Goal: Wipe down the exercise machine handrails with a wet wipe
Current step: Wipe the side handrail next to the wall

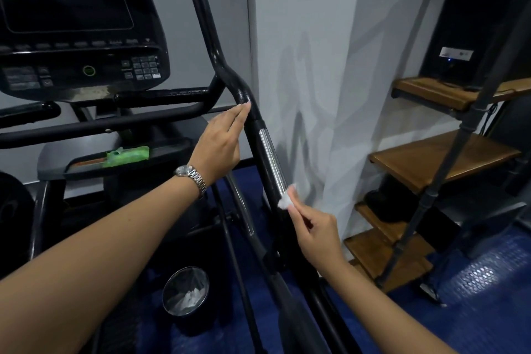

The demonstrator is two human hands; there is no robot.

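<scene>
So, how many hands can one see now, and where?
2. The left hand touches the black handrail just below its bend with straight fingers; the right hand, lower down, pinches a white wet wipe against the same handrail.

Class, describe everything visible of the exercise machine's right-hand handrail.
The handrail is a glossy black tube that bends midway, then slopes down, with a ribbed silver strip inset. The left hand rests straight fingers on its bend; the right hand pinches a white wipe against it lower down.
</scene>
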